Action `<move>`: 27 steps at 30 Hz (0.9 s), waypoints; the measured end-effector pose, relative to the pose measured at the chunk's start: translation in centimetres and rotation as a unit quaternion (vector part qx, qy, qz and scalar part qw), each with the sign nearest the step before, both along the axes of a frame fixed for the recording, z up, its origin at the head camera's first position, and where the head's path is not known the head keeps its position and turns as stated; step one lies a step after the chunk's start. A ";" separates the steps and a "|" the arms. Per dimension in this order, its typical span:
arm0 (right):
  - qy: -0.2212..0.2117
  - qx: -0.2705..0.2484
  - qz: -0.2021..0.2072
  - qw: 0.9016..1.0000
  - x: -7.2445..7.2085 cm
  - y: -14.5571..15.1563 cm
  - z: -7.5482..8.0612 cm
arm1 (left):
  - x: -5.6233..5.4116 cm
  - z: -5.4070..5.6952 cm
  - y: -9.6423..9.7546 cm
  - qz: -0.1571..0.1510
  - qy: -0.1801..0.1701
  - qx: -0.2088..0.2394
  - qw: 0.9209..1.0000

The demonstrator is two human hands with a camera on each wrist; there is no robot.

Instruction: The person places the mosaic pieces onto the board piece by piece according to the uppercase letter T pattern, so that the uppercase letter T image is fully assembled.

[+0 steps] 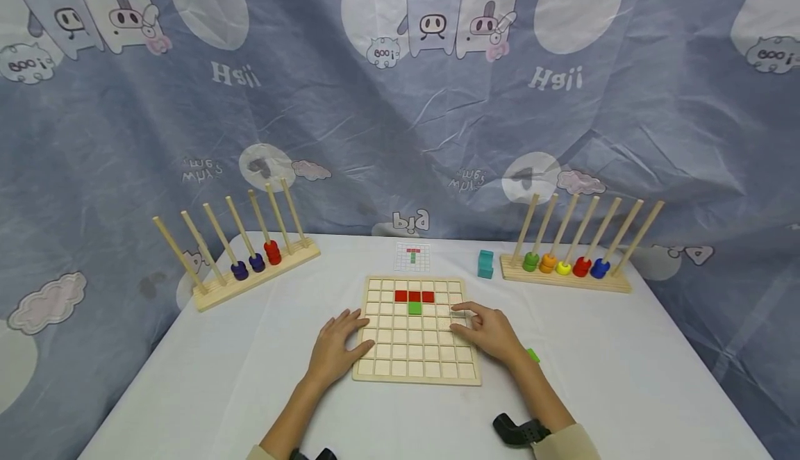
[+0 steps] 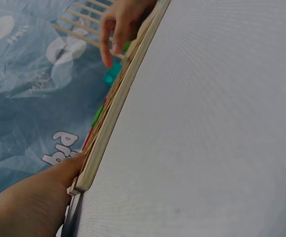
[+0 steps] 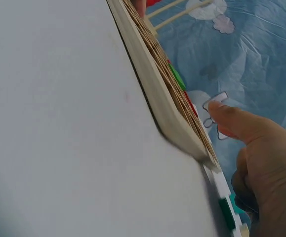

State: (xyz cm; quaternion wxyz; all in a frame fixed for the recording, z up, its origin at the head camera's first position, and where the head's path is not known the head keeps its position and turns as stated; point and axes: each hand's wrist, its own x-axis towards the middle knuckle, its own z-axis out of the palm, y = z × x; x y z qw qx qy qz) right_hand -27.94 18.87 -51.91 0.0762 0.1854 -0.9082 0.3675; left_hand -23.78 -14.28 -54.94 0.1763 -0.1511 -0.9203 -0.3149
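Note:
A wooden grid board [image 1: 390, 356] lies on the white table. Three red tiles [image 1: 414, 297] form a row near its far edge, with one green tile [image 1: 415, 308] below the middle one. My left hand [image 1: 334, 349] rests at the board's left edge, fingers spread; in the left wrist view its thumb [image 2: 73, 165] touches the rim. Over the board's right side is my right hand [image 1: 490, 329], index finger and thumb stretched out with a gap between them. Another green tile [image 1: 532, 355] lies on the table beside the right forearm.
Behind the board lies a paper card [image 1: 403, 265] with a red and green T on a grid. Teal blocks [image 1: 485, 264] stand right of it. Wooden peg racks with coloured rings stand at the left [image 1: 212, 297] and right [image 1: 519, 272]. A patterned cloth [image 1: 400, 133] hangs behind.

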 end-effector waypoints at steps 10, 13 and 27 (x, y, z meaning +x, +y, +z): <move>0.033 0.016 -0.025 0.999 1.7 5.2 -0.3 | 0.0 0.1 0.1 0.000 -0.001 0.001 1.000; 0.032 0.017 -0.034 0.999 1.9 6.1 -0.3 | 0.0 0.0 0.1 0.003 -0.001 0.001 1.000; 0.028 0.021 -0.039 0.999 2.1 6.8 -0.5 | 0.1 0.1 0.1 0.002 -0.005 -0.003 1.000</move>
